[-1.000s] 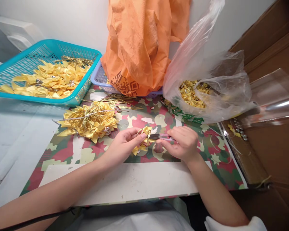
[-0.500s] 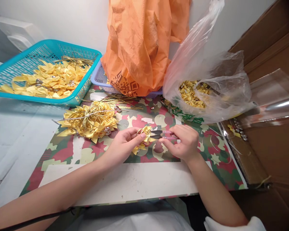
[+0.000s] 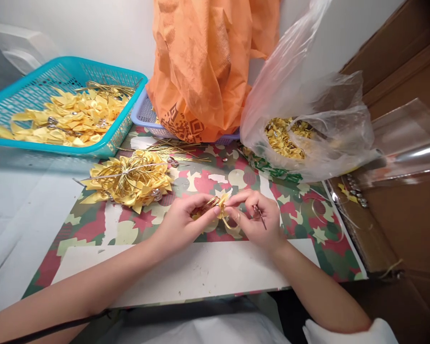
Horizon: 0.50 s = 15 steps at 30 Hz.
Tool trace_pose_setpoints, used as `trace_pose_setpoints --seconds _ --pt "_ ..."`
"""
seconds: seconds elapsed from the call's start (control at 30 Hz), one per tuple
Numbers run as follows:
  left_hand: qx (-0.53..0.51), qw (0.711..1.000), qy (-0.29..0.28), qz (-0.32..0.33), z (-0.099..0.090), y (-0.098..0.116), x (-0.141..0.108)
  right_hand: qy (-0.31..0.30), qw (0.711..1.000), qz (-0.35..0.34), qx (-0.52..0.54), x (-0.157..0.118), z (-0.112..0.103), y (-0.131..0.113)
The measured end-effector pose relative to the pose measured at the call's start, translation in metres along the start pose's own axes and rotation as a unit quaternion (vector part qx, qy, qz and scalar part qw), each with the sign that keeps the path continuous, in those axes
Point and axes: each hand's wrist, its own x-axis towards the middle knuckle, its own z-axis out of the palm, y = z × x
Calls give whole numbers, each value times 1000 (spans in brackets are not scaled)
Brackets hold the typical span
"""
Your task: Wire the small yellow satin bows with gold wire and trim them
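Note:
Between thumb and fingers, my left hand (image 3: pixel 186 217) pinches a small yellow ribbon flower (image 3: pixel 222 203) with gold wire. The thumb and index finger of my right hand (image 3: pixel 256 217) press on the flower's right side. A small pair of tweezers or pliers (image 3: pixel 261 217) is tucked in the curled fingers of my right hand, mostly hidden by them. Left of my hands lies a bundle of yellow ribbon flowers (image 3: pixel 129 179), with gold wires looped over its top. Loose gold wires (image 3: pixel 186 152) are spread behind the bundle.
A teal basket (image 3: pixel 129 112) of yellow flowers stands at the back left. Behind my hands, an orange bag (image 3: pixel 200 71) rests on a purple basket (image 3: pixel 143 112). A clear plastic bag (image 3: pixel 329 143) with gold flowers sits at the back right, beside cardboard (image 3: pixel 397 200).
My right hand has moved left, up against the flower. The tool's tips have left the flower, and the tool now lies back within my right hand's fingers. The view has shifted slightly.

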Motion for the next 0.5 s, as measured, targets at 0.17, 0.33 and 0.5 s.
trace_pose_setpoints --seconds 0.17,0.33,0.5 --pt "15 1000 9 10 -1 5 0 75 997 16 -28 3 -15 6" --pt "11 998 58 -17 -3 0 1 34 989 2 -141 12 -36 12" --pt "-2 999 50 -15 -2 2 1 12 995 57 -82 10 -29 11"
